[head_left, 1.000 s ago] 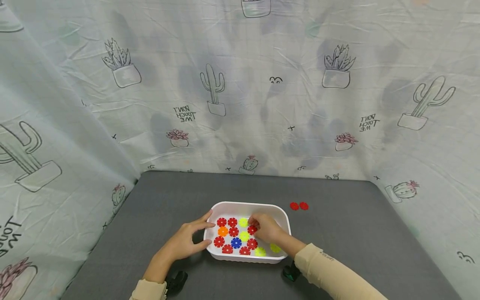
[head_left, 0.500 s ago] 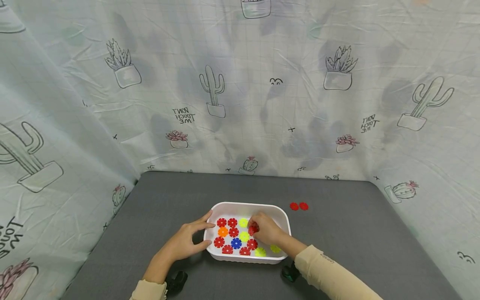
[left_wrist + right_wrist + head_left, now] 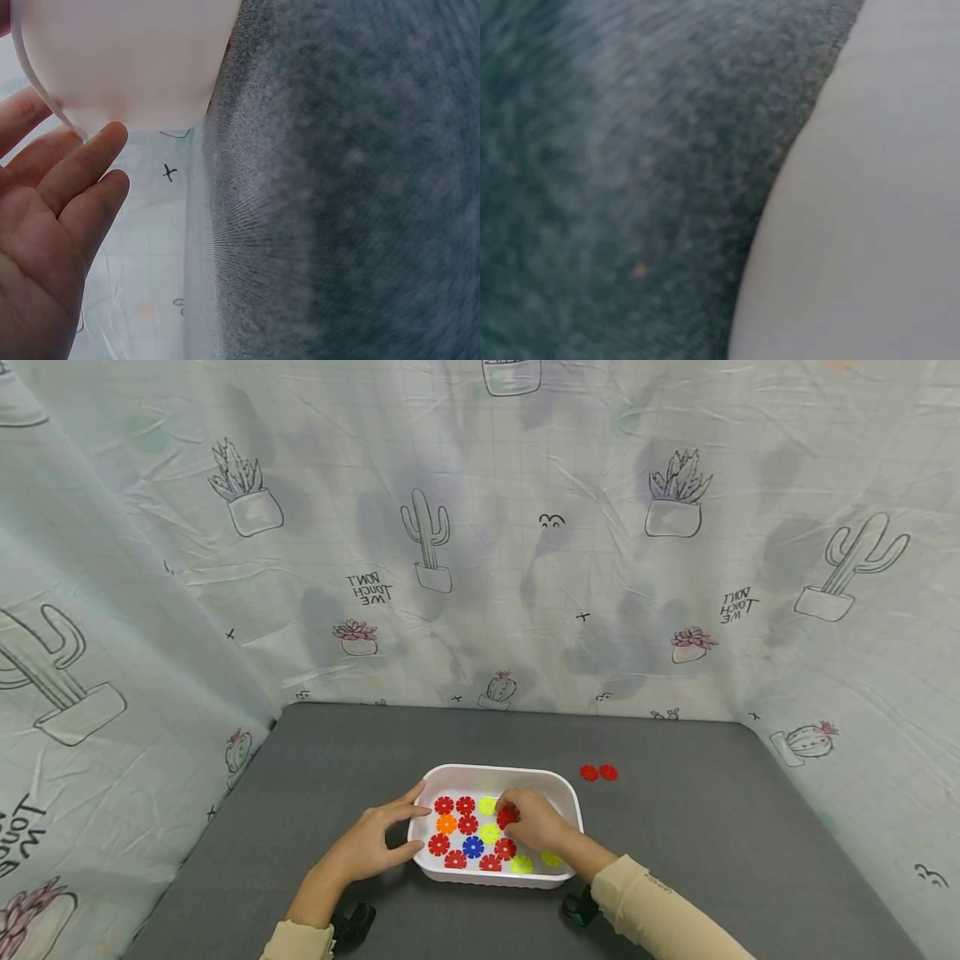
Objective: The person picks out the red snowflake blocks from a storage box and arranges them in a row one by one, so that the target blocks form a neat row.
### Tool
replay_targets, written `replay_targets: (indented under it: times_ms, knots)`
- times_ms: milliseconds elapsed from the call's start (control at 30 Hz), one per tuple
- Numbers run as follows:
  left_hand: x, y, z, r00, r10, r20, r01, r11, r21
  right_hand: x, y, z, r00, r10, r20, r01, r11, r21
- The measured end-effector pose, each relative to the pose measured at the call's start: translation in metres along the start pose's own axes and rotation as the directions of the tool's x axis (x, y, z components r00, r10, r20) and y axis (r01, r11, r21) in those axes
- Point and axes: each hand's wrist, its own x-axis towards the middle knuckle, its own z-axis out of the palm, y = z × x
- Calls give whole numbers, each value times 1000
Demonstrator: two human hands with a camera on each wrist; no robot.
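Note:
A white plastic tray [image 3: 570, 797] holds several flat, notched plastic discs in red, yellow, orange and blue. Inside it, at the right of the middle, my right hand [image 3: 538, 823] pinches a red notched disc [image 3: 507, 816] between thumb and fingertips. The disc is tilted, and the fingers cover part of it. My left hand [image 3: 367, 842] is spread at the tray's left end, fingertips and thumb at the rim. In the left wrist view, its fingers [image 3: 94, 161] lie fairly straight against the tray's outer wall [image 3: 142, 60]. Only the tray's wall and cloth show in the right wrist view.
Two red discs [image 3: 598, 772] lie side by side on the dark grey table [image 3: 360, 739], beyond the tray's right far corner. A printed white curtain [image 3: 510, 568] hangs behind the table and at its sides.
The red disc at my right fingertips has been tipped up from the tray's floor and moved slightly away from me. My left hand and the tray have stayed put.

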Motion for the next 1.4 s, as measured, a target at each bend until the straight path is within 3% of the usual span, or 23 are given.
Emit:
replay_targets:
  times_ms: [467, 600, 1200, 1400]
  knots:
    - [-3, -2, 1, 1000, -6, -2, 6, 1000, 15, 0, 2, -2, 996, 87, -5, -85, 978, 189]
    - [-3, -3, 2, 1000, 1, -10, -1, 1000, 21, 0, 4, -2, 997, 76, -26, -67, 968, 243]
    - [-6, -4, 4, 999, 36, -28, -35, 999, 24, -10, -2, -11, 995, 64, -75, -22, 886, 464]
    - [-6, -5, 6, 999, 31, -22, -30, 999, 34, -19, -2, -19, 986, 125, -107, -54, 861, 506]
